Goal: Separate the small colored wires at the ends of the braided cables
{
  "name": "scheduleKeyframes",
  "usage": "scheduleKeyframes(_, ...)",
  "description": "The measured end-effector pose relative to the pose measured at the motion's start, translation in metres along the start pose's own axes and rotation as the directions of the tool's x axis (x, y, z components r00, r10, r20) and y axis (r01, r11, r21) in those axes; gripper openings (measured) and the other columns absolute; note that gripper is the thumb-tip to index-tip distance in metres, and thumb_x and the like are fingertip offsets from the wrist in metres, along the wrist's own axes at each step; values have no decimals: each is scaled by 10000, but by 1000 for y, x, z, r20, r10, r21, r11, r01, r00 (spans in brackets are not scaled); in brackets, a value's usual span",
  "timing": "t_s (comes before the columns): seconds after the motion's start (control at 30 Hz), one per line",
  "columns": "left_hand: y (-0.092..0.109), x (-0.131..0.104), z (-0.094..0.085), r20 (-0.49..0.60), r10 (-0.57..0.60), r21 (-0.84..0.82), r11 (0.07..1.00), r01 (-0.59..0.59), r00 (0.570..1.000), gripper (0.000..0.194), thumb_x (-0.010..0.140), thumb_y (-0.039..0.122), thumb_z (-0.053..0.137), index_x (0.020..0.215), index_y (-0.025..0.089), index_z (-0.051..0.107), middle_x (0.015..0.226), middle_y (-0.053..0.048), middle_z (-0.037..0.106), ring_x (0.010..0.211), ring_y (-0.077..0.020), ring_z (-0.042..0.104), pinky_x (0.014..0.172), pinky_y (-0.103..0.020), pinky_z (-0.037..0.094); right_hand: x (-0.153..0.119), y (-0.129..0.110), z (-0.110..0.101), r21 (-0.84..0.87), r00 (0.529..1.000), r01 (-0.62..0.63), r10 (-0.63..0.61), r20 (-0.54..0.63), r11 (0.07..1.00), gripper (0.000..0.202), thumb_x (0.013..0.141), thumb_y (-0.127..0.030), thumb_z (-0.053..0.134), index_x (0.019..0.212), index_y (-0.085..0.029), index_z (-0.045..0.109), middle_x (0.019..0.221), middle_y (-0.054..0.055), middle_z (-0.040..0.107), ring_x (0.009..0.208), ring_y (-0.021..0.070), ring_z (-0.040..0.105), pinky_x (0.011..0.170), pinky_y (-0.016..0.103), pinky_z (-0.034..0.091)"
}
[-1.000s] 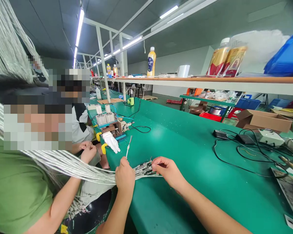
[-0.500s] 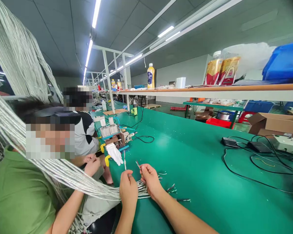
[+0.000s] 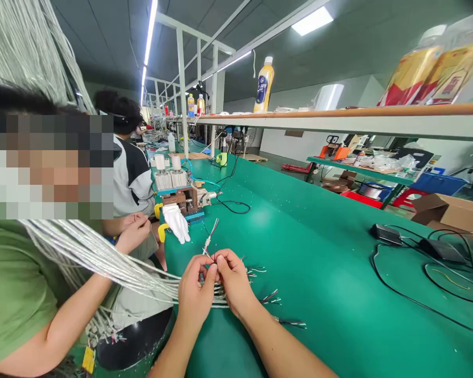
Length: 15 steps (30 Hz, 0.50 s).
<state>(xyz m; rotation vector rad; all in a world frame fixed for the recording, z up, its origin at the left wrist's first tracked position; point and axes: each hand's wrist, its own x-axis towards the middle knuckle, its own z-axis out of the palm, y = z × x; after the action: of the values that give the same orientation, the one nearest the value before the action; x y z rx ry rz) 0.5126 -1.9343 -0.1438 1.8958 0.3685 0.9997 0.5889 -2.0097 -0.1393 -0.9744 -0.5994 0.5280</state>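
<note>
My left hand (image 3: 196, 287) and my right hand (image 3: 235, 283) meet above the green table, thumbs and forefingers pinched together. Between the fingertips are the thin dark and red wires of a cable end (image 3: 208, 242), whose stripped strands stick up just beyond them. Under my hands runs a thick bundle of silvery-white cables (image 3: 142, 274), coming from the left. Its loose ends (image 3: 271, 299), fanned into black, white and red wires, lie to the right of my right hand. My palms hide part of the bundle.
Beyond my hands stands a small bench machine (image 3: 185, 194) with a white glove (image 3: 176, 223) on it. A co-worker in a green shirt (image 3: 23, 283) sits close at left. Black pedals (image 3: 386, 234) and cords lie at right. A shelf (image 3: 339, 119) with bottles crosses above.
My hands have drawn together, and both fingertips now meet at the wires; before, they were apart. The view has shifted, bringing the shelf bottles closer.
</note>
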Motion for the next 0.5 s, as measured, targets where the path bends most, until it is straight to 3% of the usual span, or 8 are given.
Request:
scheduleKeyframes(0.2,7,-2,-1,-36,19,-113,993,-23,999,199,948,344,507,847,194,590,915,-17,587,801,-134,556,726,-249,451,-2,-1,1,-12,1000,0,0,8,1000,263,873,-438,672,884,-181,617,709,-35,511,578,74,401,554,207,318)
scheduleKeyframes(0.5,3,-2,0,-77,1,-31,1000,-3,997,137,921,295,550,817,209,572,873,21,564,711,-102,513,660,-246,414,-2,1,-3,-7,1000,-2,1,-28,1000,230,880,-415,671,894,-189,632,678,-35,486,587,83,412,559,219,316)
